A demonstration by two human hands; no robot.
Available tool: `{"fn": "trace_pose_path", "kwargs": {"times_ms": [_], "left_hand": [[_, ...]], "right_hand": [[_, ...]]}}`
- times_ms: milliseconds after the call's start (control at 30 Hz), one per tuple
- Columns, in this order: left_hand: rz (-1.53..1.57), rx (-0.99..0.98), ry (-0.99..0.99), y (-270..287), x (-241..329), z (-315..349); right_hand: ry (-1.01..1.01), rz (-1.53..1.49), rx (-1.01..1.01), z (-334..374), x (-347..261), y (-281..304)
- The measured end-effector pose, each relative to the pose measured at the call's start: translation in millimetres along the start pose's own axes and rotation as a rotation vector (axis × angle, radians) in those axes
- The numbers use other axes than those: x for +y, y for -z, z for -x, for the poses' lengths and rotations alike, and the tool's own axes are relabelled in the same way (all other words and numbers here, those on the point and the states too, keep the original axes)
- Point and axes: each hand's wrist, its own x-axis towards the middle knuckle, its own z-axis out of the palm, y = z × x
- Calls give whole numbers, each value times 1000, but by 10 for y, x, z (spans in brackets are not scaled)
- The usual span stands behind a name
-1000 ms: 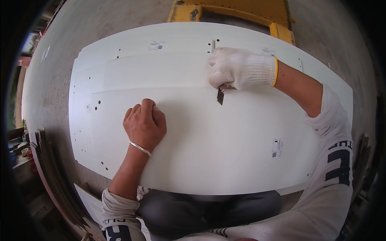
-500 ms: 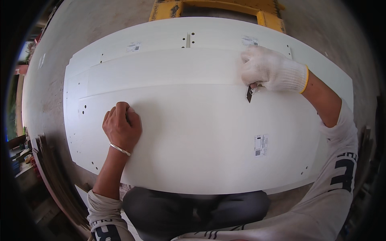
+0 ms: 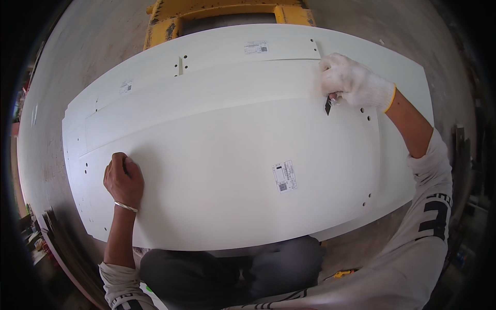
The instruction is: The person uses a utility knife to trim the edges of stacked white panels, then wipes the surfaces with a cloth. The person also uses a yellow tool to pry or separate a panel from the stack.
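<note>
Grey concrete floor [image 3: 77, 67] spreads around a stack of large white flat boards, with a yellow metal frame [image 3: 217, 13] showing at the far edge. Topmost lies a broad white rectangular panel [image 3: 217, 155], drilled with small round holes near its ends and bearing a small paper sticker with a dark square code [image 3: 284, 176] right of centre. Beneath it, further white panels [image 3: 232, 57] stick out toward the far side, each with its own small label.

On the near left part of the top panel rests the bare left hand [image 3: 123, 178], a thin metal bangle [image 3: 126, 207] on its wrist; its fingers are curled in together, knuckles up, pressing on the board and holding nothing that can be seen.

Over at the far right edge, the right hand in a white knitted glove with a yellow cuff [image 3: 354, 82] sits where two boards meet. Its fingers are closed around a small dark blade-like tool [image 3: 328, 105], whose tip points down onto the white panel. Both forearms wear pale long sleeves pushed up.
</note>
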Motion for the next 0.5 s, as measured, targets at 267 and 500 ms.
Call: {"fn": "trace_pose_path", "kwargs": {"times_ms": [267,500], "left_hand": [[-2,-28,23,-276,-200,-55],[-27,-90,56,-490,-274,-123]], "right_hand": [[-143,28,85,399,588,-207],[-744,-503,405,1210,1225,-546]]}}
